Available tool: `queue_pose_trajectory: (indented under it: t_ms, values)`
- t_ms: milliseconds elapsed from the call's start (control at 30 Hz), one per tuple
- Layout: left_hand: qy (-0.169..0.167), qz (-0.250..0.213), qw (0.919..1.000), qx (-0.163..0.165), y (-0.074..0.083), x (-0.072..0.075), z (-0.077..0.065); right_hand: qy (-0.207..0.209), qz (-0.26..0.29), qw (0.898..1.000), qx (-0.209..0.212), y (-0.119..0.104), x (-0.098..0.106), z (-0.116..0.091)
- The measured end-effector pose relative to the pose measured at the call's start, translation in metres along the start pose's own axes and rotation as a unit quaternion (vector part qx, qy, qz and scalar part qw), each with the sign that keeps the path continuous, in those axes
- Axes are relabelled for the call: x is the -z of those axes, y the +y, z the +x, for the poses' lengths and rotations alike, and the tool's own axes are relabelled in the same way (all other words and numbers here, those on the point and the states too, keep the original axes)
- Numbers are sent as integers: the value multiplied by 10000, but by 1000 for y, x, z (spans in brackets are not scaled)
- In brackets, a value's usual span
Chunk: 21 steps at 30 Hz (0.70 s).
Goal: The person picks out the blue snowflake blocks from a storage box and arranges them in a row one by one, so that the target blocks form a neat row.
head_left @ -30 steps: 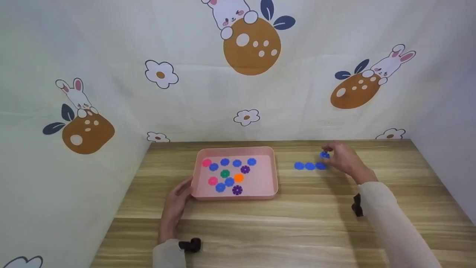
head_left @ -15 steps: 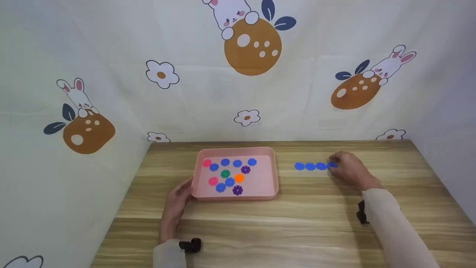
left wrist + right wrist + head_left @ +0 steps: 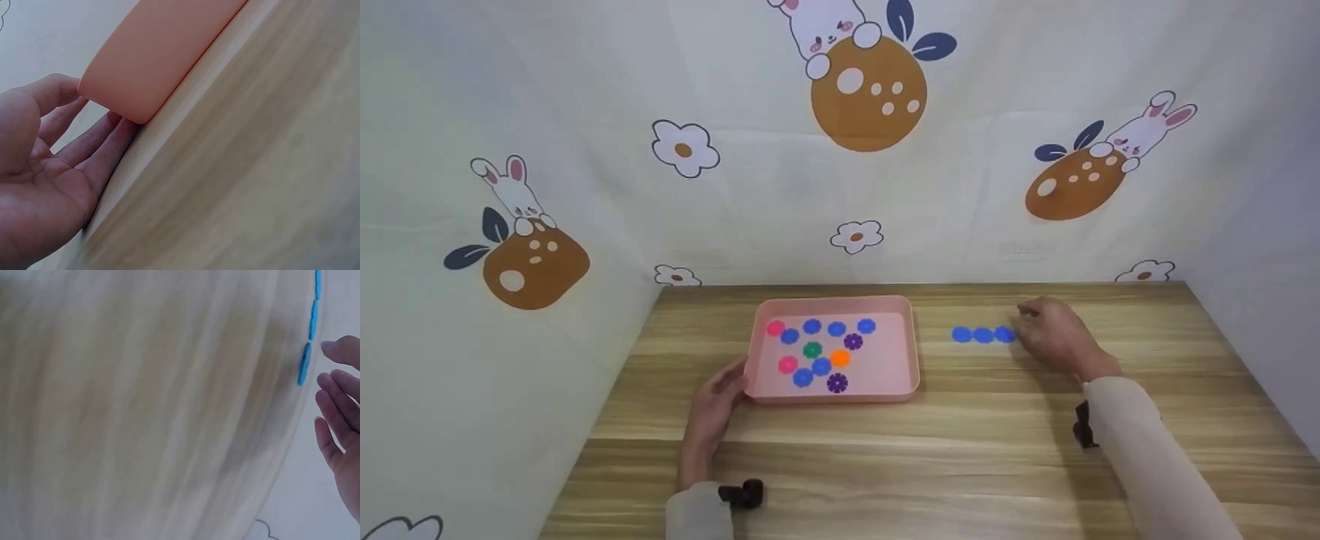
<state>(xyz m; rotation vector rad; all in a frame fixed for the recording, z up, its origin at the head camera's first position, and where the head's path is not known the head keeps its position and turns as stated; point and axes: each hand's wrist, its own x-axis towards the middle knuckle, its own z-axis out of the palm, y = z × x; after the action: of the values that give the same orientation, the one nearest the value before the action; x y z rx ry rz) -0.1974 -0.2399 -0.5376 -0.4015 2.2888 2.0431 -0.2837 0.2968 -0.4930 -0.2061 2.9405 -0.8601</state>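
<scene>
My left hand [image 3: 712, 412] holds the pink tray [image 3: 911, 360] at its near left corner. In the left wrist view the thumb meets the tray's [image 3: 143, 62] rim, while the other fingers pass behind the wall. To the tray's right, blue snowflake discs [image 3: 984, 335] lie in a row on the table. My right hand [image 3: 1054, 337] is at the row's right end and covers that part of the table in the head view. Seen from the right wrist, the hand [image 3: 343, 405] has loosely bent, parted fingers with nothing between them, beside a blue disc [image 3: 304, 364].
Inside the tray lie several more snowflake discs: blue ones, pink ones, purple ones [image 3: 838, 383], a green one [image 3: 812, 350] and an orange one [image 3: 840, 358]. The wooden table [image 3: 885, 465] meets a printed cloth backdrop [image 3: 765, 210] behind the tray.
My right hand brought a blue disc down to the row's right end, let go of it and shifted slightly left. My left hand and the tray stayed put.
</scene>
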Motion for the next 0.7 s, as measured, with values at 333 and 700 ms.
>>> queue_pose_trajectory:
  t_ms: [333, 700]
  values:
    - [18, -26, 9999, -146, 1, 1, -1, 631, 1070, 9859, 1125, -68, -16, 25]
    - [39, -54, 9999, -110, 0, 1, -1, 118, 1405, 9813, 1308, -145, -51, 39]
